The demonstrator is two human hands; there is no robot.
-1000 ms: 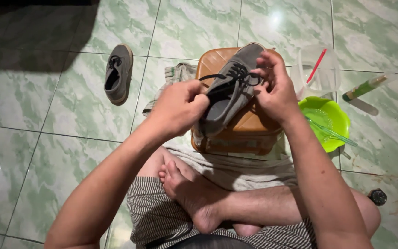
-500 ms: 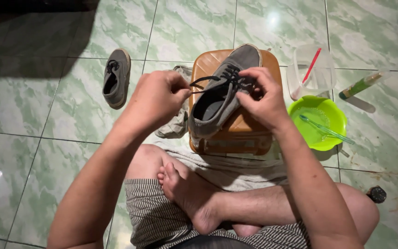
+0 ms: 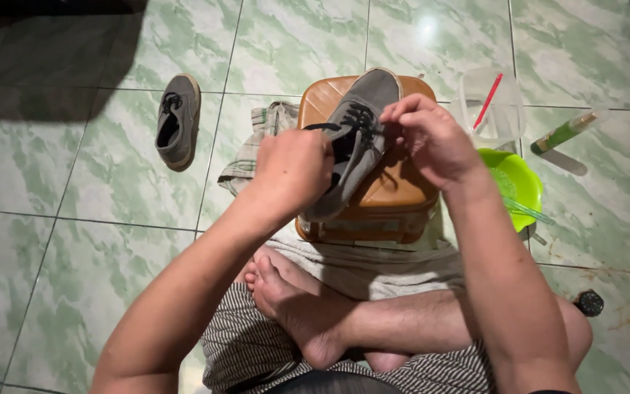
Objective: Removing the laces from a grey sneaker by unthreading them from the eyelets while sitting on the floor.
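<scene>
A grey lace-up shoe [image 3: 370,109] rests toe-away on a brown plastic box [image 3: 395,193] in front of my crossed legs. My left hand [image 3: 293,171] grips the shoe's heel side and a black lace end. My right hand [image 3: 432,138] pinches the black laces [image 3: 359,117] over the shoe's tongue. The matching grey shoe [image 3: 177,120] lies on the tiled floor at the left, out of reach of either hand.
A striped cloth [image 3: 257,142] lies under the box's left side. To the right stand a clear container [image 3: 508,124] with a red stick, a green bowl [image 3: 526,179], a green tube [image 3: 566,131] and a small dark cap [image 3: 590,302].
The shoe has come down from being held up and tilted to lying on the box. Both hands have shifted along the laces, the left one lower at the heel.
</scene>
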